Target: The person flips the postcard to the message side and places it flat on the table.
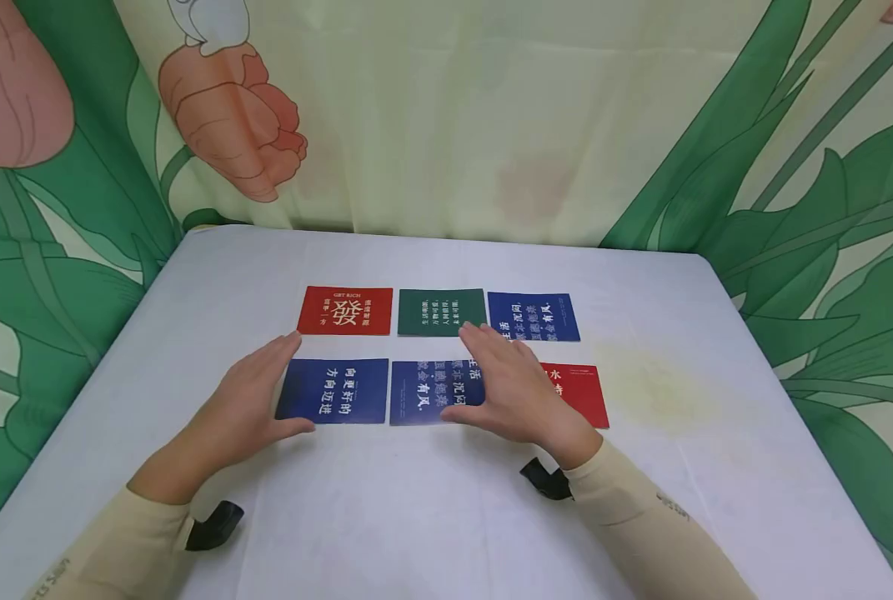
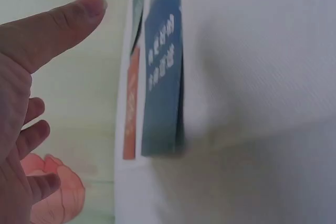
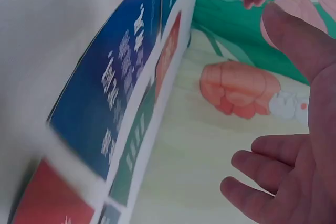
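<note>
Two rows of cards lie flat on the white table. At the back are a red card [image 1: 345,311], a green card [image 1: 441,312] and a blue card [image 1: 534,317]. The front row has a blue card [image 1: 333,392], a second blue card [image 1: 437,392] with vertical white writing, and a red card [image 1: 589,396]. My left hand [image 1: 238,402], thumb and fingers spread, hovers by the front-left blue card and holds nothing. Over the front middle and red cards is my right hand [image 1: 517,389], also spread and holding nothing; it covers parts of both.
A white cloth covers the table [image 1: 386,517], with a faint yellowish stain [image 1: 659,387] to the right of the cards. Behind it hangs a curtain [image 1: 454,125] printed with leaves and flowers. A black strap piece [image 1: 216,526] shows under the left wrist, another [image 1: 546,481] under the right.
</note>
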A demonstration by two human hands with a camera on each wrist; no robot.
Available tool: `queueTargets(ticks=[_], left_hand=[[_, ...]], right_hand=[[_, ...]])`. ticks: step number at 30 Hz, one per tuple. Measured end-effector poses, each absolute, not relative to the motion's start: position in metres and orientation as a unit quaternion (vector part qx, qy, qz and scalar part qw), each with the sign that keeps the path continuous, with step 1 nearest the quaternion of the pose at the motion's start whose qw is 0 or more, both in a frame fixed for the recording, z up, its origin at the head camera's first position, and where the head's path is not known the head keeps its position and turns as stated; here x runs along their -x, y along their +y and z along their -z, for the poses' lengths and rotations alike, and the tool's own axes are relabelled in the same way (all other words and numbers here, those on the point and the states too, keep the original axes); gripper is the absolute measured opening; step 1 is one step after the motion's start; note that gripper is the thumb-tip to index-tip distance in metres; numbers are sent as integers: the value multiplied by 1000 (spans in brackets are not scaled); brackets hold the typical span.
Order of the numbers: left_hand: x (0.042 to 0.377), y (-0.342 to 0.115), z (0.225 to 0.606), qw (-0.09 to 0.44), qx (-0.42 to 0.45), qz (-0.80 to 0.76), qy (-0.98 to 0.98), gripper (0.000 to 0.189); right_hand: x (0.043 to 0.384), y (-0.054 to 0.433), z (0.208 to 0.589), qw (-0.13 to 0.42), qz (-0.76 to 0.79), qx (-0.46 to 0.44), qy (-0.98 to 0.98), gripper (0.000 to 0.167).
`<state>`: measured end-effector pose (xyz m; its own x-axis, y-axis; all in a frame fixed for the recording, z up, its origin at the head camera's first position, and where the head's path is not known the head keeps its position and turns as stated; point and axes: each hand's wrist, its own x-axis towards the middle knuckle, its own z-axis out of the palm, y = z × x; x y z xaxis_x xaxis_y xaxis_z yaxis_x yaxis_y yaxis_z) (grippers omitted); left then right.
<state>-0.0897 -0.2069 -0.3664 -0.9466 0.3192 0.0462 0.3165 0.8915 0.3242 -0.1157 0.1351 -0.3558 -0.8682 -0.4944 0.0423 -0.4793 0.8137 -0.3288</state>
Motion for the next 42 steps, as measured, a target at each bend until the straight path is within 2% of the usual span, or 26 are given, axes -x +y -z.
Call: queueTargets(ticks=[15,25,35,42], left_hand=[[99,-225,393,64,-140,-146,977,104],[108,-227,403,81,-130,-141,978,107],[111,-229,403,109,-129,-153,974,96],[111,-229,403,114,-132,-140,975,91]], right_hand=[[132,68,377,103,147,302,936,101],[132,44,393,145,123,306,933,96],[132,38,397,156,82,299,938,92],[134,35,396,150,62,299,940,82]])
